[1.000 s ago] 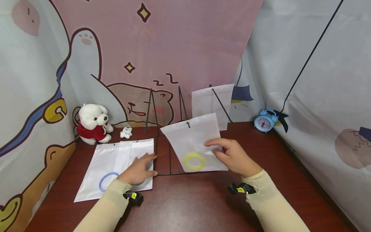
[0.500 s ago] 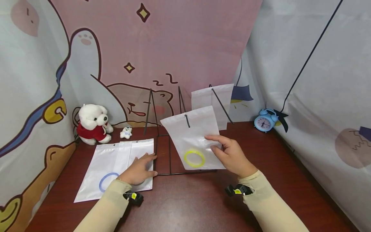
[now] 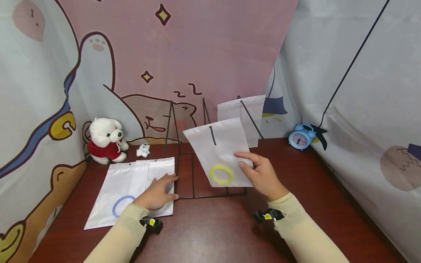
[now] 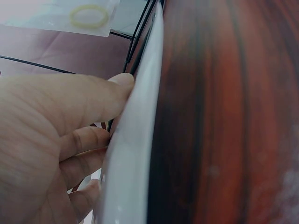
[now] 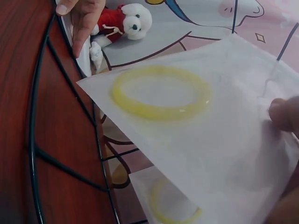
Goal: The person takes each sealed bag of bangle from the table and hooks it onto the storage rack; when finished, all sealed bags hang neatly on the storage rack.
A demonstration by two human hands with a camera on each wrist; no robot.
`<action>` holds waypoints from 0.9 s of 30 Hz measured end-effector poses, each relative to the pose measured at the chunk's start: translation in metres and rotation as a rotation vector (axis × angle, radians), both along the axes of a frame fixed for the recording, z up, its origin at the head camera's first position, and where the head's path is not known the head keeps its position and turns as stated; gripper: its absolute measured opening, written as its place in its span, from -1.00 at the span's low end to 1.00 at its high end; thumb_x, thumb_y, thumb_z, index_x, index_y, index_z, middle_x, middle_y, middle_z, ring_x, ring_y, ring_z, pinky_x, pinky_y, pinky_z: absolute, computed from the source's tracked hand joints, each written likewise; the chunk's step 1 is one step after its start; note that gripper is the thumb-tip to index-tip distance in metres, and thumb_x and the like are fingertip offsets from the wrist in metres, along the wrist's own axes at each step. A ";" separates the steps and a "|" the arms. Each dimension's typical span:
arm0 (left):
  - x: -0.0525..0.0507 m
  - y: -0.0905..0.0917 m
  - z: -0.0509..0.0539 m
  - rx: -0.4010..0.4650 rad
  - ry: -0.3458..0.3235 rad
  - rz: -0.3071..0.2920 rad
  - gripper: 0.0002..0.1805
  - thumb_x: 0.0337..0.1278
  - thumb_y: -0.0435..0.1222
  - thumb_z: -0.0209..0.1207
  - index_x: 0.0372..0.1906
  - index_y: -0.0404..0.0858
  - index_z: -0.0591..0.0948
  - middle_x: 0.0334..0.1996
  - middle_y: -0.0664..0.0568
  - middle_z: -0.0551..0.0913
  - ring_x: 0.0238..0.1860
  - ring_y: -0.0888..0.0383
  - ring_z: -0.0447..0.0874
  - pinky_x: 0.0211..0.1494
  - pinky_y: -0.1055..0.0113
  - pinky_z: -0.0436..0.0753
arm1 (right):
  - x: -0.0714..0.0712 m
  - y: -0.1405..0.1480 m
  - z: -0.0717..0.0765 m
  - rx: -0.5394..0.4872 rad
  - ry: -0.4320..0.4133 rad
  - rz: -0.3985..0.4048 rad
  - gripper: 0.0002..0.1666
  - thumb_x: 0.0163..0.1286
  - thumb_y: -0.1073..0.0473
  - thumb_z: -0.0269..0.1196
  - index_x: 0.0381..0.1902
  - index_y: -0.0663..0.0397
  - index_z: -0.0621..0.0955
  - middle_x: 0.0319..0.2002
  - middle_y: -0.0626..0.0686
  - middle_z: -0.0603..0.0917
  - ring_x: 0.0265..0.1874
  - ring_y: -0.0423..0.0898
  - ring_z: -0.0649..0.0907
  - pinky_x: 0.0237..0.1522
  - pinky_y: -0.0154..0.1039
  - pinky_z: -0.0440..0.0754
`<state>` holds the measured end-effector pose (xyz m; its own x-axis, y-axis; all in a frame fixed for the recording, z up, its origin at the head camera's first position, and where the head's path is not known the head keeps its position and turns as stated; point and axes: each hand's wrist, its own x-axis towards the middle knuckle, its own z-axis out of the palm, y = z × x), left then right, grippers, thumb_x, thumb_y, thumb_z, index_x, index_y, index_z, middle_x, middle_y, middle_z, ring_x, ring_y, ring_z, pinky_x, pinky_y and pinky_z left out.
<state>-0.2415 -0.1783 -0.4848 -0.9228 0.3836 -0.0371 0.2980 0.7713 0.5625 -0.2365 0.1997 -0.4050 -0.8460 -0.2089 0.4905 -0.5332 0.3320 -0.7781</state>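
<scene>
My right hand point(image 3: 263, 175) pinches the right side of a white translucent bag point(image 3: 223, 153) between thumb and fingers. Inside the bag, near its bottom, lies a yellow ring point(image 5: 154, 112). The middle hook point(image 3: 213, 136) of a black wire rack point(image 3: 193, 175) passes through the bag's top hole, and the bag hangs tilted. To the left, my left hand point(image 3: 156, 191) rests with spread fingers over flat white bags point(image 3: 123, 179) and the rack's left edge. A blue ring point(image 3: 118, 206) shows through one of those bags.
Another white bag point(image 3: 230, 113) hangs on the rack's right hook point(image 3: 251, 118). The left hook point(image 3: 167, 128) carries nothing. A plush dog point(image 3: 106, 140) in red and a small white figurine point(image 3: 143, 150) stand at the back left; a blue alarm clock point(image 3: 300, 137) stands back right.
My right hand has moved the bag with the yellow ring up and back, so more of the middle hook now sticks out in front of it. The left hand has stayed in place.
</scene>
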 end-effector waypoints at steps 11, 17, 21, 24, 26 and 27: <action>-0.001 -0.001 -0.002 -0.001 -0.004 0.009 -0.23 0.29 -0.18 0.37 0.53 -0.33 0.43 0.59 -0.20 0.33 0.66 -0.31 0.06 0.61 -0.46 -0.14 | -0.003 0.002 -0.004 0.149 -0.068 0.051 -0.28 0.37 0.47 0.19 0.41 -0.18 0.61 0.34 0.06 0.63 -0.69 -0.22 0.30 -0.65 -0.32 0.40; -0.001 0.000 -0.002 -0.002 -0.010 0.012 -0.24 0.29 -0.17 0.37 0.53 -0.33 0.43 0.59 -0.20 0.34 0.67 -0.30 0.06 0.62 -0.44 -0.15 | -0.006 0.002 -0.009 0.154 -0.053 0.030 -0.48 0.42 0.44 0.21 0.16 -0.16 0.79 0.19 -0.04 0.76 -0.55 -0.19 0.43 -0.53 -0.31 0.46; -0.001 -0.001 -0.001 0.001 -0.009 0.012 -0.24 0.29 -0.18 0.37 0.53 -0.34 0.43 0.59 -0.20 0.34 0.67 -0.30 0.05 0.62 -0.45 -0.15 | -0.009 0.003 -0.011 0.116 -0.077 0.053 -0.55 0.46 0.43 0.22 0.10 -0.11 0.82 0.12 -0.03 0.79 -0.54 -0.22 0.41 -0.54 -0.31 0.42; 0.000 -0.001 -0.001 0.003 -0.002 0.007 -0.24 0.28 -0.19 0.37 0.52 -0.35 0.43 0.59 -0.21 0.34 0.66 -0.32 0.06 0.61 -0.47 -0.14 | -0.009 0.004 -0.011 0.096 -0.106 0.078 -0.57 0.47 0.41 0.23 0.14 -0.07 0.80 0.14 0.02 0.78 -0.58 -0.25 0.40 -0.55 -0.34 0.44; 0.000 -0.001 -0.001 0.004 -0.002 0.007 -0.24 0.28 -0.18 0.37 0.52 -0.35 0.43 0.59 -0.21 0.34 0.66 -0.31 0.06 0.61 -0.47 -0.14 | -0.009 0.004 -0.011 0.086 -0.135 0.099 -0.56 0.47 0.40 0.25 0.19 -0.05 0.77 0.20 0.05 0.75 -0.46 -0.26 0.55 -0.44 -0.38 0.57; -0.001 -0.001 -0.002 0.004 -0.003 0.009 -0.24 0.28 -0.18 0.37 0.52 -0.35 0.43 0.59 -0.21 0.34 0.66 -0.31 0.05 0.61 -0.46 -0.15 | -0.010 0.004 -0.012 0.085 -0.150 0.112 -0.54 0.47 0.40 0.25 0.23 -0.05 0.75 0.23 0.06 0.73 -0.38 -0.23 0.63 -0.36 -0.38 0.64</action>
